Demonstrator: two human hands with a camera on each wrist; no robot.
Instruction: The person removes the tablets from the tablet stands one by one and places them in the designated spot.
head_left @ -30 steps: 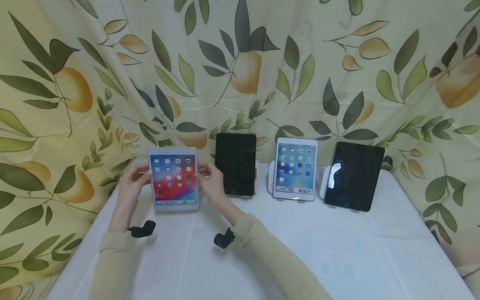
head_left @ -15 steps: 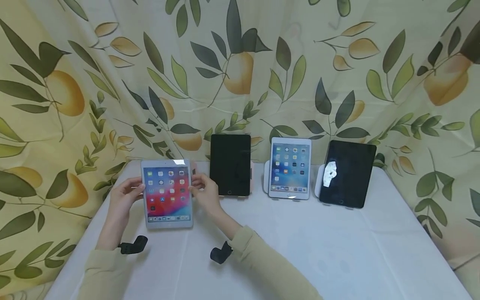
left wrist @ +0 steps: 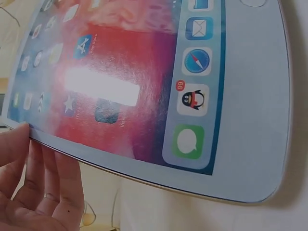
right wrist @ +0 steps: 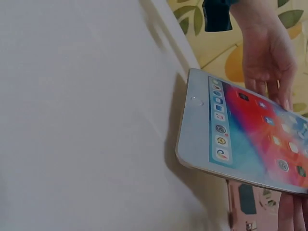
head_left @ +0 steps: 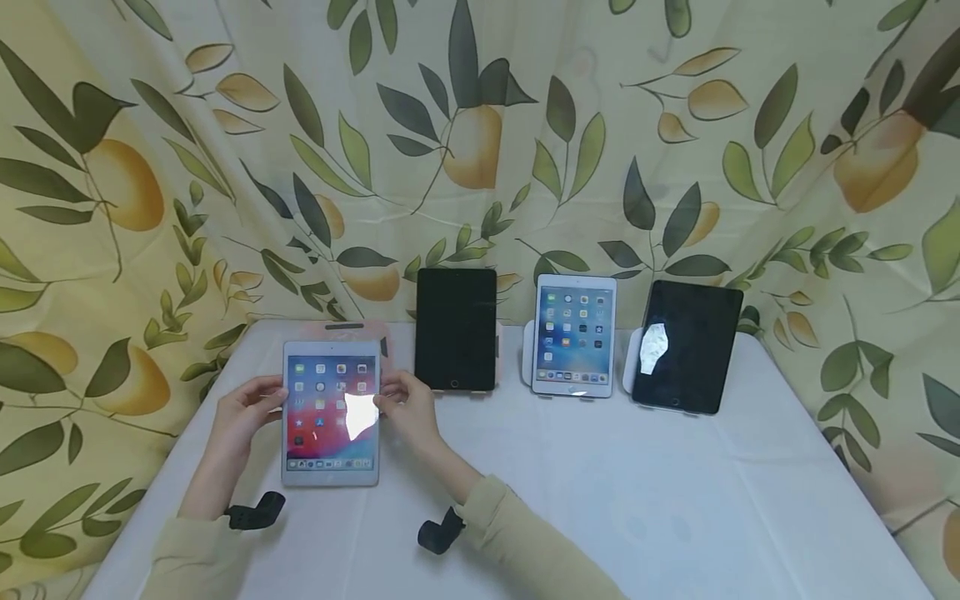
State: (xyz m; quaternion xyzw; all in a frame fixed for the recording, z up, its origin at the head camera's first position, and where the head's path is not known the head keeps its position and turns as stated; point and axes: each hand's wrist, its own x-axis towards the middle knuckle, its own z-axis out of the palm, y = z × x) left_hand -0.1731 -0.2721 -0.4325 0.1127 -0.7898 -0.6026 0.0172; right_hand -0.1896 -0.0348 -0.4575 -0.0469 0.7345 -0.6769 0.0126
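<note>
A white-framed tablet (head_left: 322, 442) with a lit red-and-blue home screen is held by both hands in front of a pink stand (head_left: 311, 332). My left hand (head_left: 238, 429) pinches its left edge, thumb on the front rim and fingers behind. On the opposite edge my right hand (head_left: 412, 417) pinches the tablet at about the same height. In the left wrist view the tablet (left wrist: 255, 96) fills most of the picture, beside the thumb and fingers. The right wrist view shows the home-button end of the tablet (right wrist: 190, 130) low over the white cloth; whether it touches cannot be told.
To the right stand a dark tablet (head_left: 455, 329), a white tablet (head_left: 575, 337) with a lit screen, and another dark tablet (head_left: 701, 346), each leaning on a stand. White cloth (head_left: 637, 500) covers the table; a leaf-and-fruit patterned curtain (head_left: 600, 67) hangs behind.
The held tablet has come down and toward me, both hands moving with it. More of the pink stand behind it now shows. The other tablets stay on their stands.
</note>
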